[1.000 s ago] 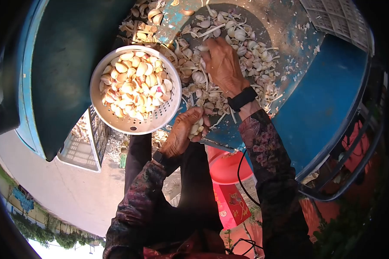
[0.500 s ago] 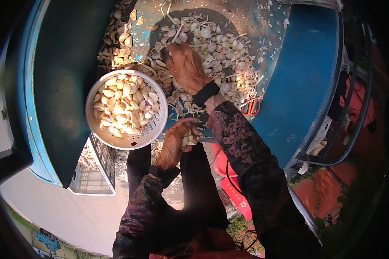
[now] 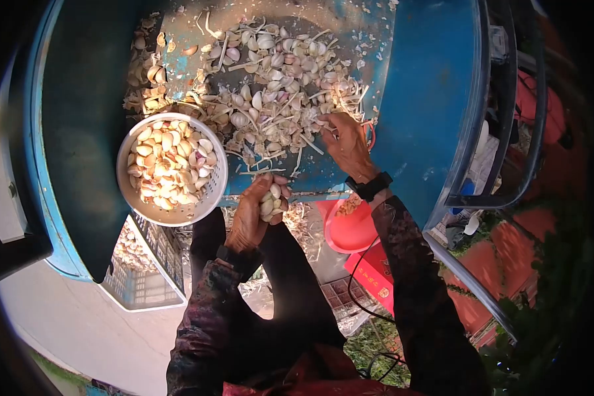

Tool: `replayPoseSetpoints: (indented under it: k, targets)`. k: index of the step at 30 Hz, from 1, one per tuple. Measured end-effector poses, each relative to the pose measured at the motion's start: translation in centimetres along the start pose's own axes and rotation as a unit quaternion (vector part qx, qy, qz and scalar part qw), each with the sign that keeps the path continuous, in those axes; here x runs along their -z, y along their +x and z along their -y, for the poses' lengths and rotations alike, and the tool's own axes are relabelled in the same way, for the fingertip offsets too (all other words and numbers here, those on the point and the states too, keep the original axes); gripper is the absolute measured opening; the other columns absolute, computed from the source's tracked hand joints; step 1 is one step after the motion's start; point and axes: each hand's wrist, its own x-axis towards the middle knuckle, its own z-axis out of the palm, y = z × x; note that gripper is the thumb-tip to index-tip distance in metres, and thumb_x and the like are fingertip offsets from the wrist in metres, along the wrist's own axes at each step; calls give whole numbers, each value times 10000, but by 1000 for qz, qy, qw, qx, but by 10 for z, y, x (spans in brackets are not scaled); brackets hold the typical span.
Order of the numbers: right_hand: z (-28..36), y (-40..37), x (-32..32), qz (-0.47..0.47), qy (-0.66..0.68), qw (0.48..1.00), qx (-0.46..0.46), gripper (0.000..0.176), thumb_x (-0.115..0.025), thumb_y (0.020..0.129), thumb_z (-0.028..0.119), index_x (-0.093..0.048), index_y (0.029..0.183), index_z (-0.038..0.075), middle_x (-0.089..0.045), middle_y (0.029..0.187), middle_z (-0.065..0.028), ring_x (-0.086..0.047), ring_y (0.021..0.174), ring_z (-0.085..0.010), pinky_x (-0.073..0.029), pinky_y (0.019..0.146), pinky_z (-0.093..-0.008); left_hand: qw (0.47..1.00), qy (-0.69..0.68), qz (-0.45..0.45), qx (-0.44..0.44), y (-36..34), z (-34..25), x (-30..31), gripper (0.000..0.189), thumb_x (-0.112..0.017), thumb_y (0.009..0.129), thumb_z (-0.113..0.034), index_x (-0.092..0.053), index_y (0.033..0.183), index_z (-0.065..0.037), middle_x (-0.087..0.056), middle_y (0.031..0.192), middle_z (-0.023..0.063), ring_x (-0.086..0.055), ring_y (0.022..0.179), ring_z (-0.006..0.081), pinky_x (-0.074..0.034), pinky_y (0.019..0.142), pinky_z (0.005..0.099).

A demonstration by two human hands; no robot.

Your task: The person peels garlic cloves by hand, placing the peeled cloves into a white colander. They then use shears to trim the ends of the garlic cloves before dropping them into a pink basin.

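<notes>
My left hand (image 3: 247,214) is curled around several pale garlic cloves (image 3: 271,203), in front of the blue table's near edge. On the right side of the garlic pile (image 3: 277,79), my right hand (image 3: 347,146) has its fingers bent at the loose skins and stems; whether anything is between them is too small to tell. A white perforated colander (image 3: 220,181) full of cloves stands to the left of my left hand. Red-handled scissors (image 3: 371,134) lie partly hidden behind my right hand.
Below the table's near edge are a red basin (image 3: 351,231) and a red bag (image 3: 376,277). A white plastic crate (image 3: 178,264) with garlic sits under the colander. Dark metal rails (image 3: 495,198) stand at the right.
My right hand has moved from the left part of the pile to its right edge, near the scissors. My left hand still holds cloves, now more visible. The camera view has shifted.
</notes>
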Motion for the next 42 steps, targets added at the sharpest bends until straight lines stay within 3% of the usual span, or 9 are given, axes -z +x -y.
replayPoseSetpoints:
  k: [4, 8, 12, 13, 20, 24, 26, 36, 42]
  targets:
    - [-57, 7, -14, -43, -96, 994, 19, 298, -651, 759, 20, -557, 1041, -1, -596, 977, -146, -592, 920, -330, -483, 777, -407, 1000, -2, -25, 9, 11, 18, 9, 317, -464, 974, -345, -546, 1012, -41, -573, 825, 49, -544, 671, 134, -373, 458, 228]
    - [-66, -8, -2, -92, -144, 984, 55, 241, -637, 766, 0, -597, 1004, 5, -600, 974, -145, -601, 877, -314, -484, 743, -400, 998, -5, -56, 8, 16, 35, 13, 308, -476, 969, -341, -550, 1002, -43, -571, 815, 48, -541, 661, 134, -370, 456, 228]
    - [-41, 2, -10, -10, 25, 999, 24, 180, -572, 801, 6, -587, 980, -4, -566, 945, -175, -560, 907, -376, -457, 778, -441, 998, 5, -65, -19, 24, 48, 5, 302, -476, 968, -336, -551, 1005, -45, -570, 814, 51, -544, 673, 139, -380, 464, 231]
    - [-43, 7, -19, -37, -18, 996, 78, 181, -562, 804, -12, -585, 983, -5, -561, 934, -174, -570, 882, -374, -464, 750, -432, 997, 10, -69, -21, 25, 49, 1, 302, -476, 968, -336, -551, 1005, -45, -570, 814, 51, -544, 673, 139, -380, 464, 231]
    - [-59, -1, -20, -48, 34, 997, 47, 192, -583, 797, 15, -578, 987, -14, -559, 931, -174, -574, 854, -380, -468, 737, -439, 995, 26, -87, -49, 36, 53, -17, 302, -449, 980, -332, -544, 1007, -47, -562, 818, 55, -534, 671, 140, -386, 462, 230]
    - [-45, 26, -30, -104, 60, 979, 165, 173, -597, 780, 16, -577, 947, -25, -553, 871, -176, -567, 813, -373, -466, 722, -441, 994, 1, -80, -77, 39, 69, -20, 296, -423, 993, -318, -530, 1031, -44, -553, 823, 57, -520, 675, 143, -386, 459, 224]
    - [-54, 28, -42, -71, 72, 992, 77, 145, -601, 782, 24, -577, 916, -25, -556, 870, -185, -569, 809, -370, -465, 717, -446, 993, -4, -94, -68, 35, 72, -23, 293, -424, 991, -319, -529, 1037, -49, -554, 825, 57, -522, 676, 145, -386, 460, 224]
    - [-80, -14, -37, -183, 132, 974, 13, 158, -580, 797, -22, -627, 945, 7, -591, 839, -174, -601, 736, -340, -484, 649, -391, 990, -32, -108, -80, 32, 86, -21, 277, -450, 982, -313, -528, 1050, -56, -567, 825, 55, -544, 689, 153, -404, 482, 243]
    - [-45, 22, -49, -168, 54, 970, 169, 187, -560, 793, -14, -619, 968, -37, -599, 899, -207, -612, 805, -372, -502, 692, -426, 991, -38, -116, -61, 27, 86, 3, 275, -449, 983, -316, -543, 1017, -60, -567, 821, 64, -548, 676, 158, -396, 444, 228]
